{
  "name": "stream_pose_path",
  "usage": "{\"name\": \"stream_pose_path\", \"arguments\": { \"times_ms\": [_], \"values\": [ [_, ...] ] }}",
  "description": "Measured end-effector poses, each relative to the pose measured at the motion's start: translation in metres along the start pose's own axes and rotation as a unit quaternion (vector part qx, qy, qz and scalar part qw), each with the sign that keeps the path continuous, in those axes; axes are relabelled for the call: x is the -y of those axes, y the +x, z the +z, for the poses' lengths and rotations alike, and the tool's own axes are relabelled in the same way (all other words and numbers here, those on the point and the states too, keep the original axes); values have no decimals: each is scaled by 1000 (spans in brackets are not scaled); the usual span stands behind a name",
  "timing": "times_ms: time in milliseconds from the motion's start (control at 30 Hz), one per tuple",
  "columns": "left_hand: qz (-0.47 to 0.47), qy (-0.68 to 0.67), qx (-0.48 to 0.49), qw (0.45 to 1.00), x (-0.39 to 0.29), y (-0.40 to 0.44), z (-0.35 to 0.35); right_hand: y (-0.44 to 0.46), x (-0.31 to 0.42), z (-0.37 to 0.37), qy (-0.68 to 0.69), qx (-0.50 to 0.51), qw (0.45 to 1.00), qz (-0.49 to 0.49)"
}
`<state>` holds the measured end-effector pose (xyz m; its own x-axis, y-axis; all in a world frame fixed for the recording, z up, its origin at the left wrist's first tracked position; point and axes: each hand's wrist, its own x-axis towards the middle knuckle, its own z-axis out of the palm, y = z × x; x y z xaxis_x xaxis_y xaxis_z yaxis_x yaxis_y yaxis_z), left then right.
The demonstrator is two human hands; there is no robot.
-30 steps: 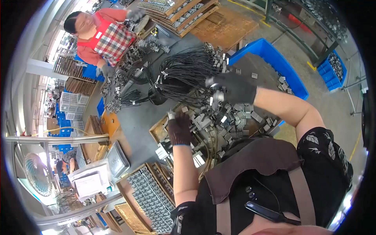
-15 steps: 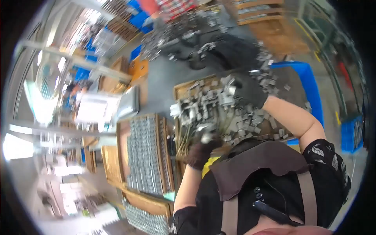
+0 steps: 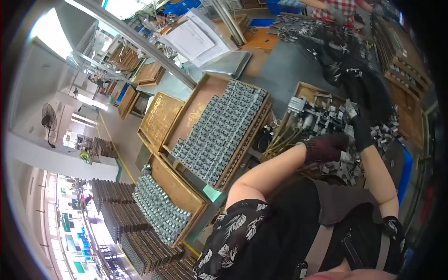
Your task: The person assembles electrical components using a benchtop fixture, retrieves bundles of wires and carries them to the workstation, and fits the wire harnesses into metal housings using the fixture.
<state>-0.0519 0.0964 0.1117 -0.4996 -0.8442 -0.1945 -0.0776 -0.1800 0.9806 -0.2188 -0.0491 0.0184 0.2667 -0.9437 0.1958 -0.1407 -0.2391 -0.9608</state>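
gloved hands close together at a heap of metal parts [image 3: 323, 115]
the parts are grey, small and blocky, some shiny, jumbled in and beside the wooden box [image 3: 305, 88]; the left hand [image 3: 326, 148], in maroon, reaches across with its fingers toward the right wrist; the right hand [image 3: 359, 125], in black, points up the view, forearm steep, fingertips among the parts; whether either hand grips a part, i cannot tell.
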Motion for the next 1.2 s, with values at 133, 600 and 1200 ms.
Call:
{"name": "stream_pose_path", "arguments": {
  "times_ms": [133, 600, 1200],
  "values": [
    [4, 181, -121, 976, -5, -97, -88, 44, -35, -27, -99, -13, 994, -38],
    [-495, 158, -335, 786, 114, -450, -319, 69, 6, -53, -620, -102, 752, -201],
    [-340, 43, -519, 783, 204, -490, -310, 94, -14, 51, -281, 393, 875, -10]
  ]
}}
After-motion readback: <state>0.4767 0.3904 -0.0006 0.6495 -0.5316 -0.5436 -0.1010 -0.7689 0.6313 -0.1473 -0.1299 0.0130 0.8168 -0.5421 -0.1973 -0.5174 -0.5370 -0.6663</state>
